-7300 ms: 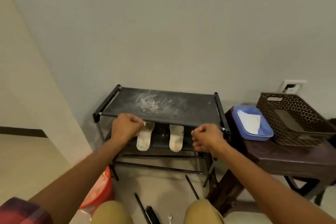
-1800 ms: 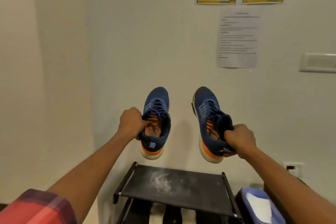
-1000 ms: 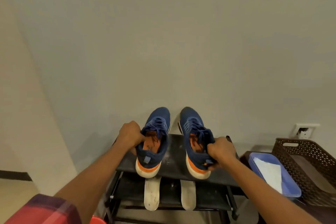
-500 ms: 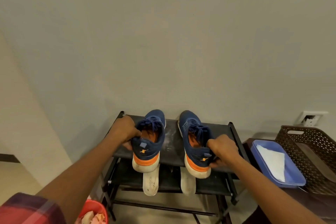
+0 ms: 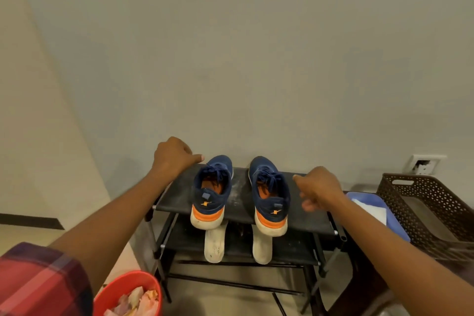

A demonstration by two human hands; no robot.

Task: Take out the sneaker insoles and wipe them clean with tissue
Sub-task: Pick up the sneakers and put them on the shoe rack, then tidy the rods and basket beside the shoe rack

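Two navy sneakers with orange heels stand side by side on the top shelf of a black shoe rack (image 5: 179, 202), heels toward me: the left sneaker (image 5: 211, 195) and the right sneaker (image 5: 269, 197). Orange insoles show inside both. My left hand (image 5: 174, 156) hovers just left of the left sneaker, fingers loosely curled, holding nothing. My right hand (image 5: 316, 188) hangs just right of the right sneaker, fingers apart, empty. White tissue (image 5: 372, 209) lies in a blue tray (image 5: 396, 226) at the right.
Two pale soles (image 5: 214, 245) stick out from the rack's lower shelf. A red bin (image 5: 120, 290) with crumpled paper sits on the floor at lower left. A brown perforated basket (image 5: 425, 202) stands on a dark table at the right. A wall is close behind the rack.
Both sneakers came down from the air onto the rack's top shelf. My hands have let go of them and moved slightly outward.
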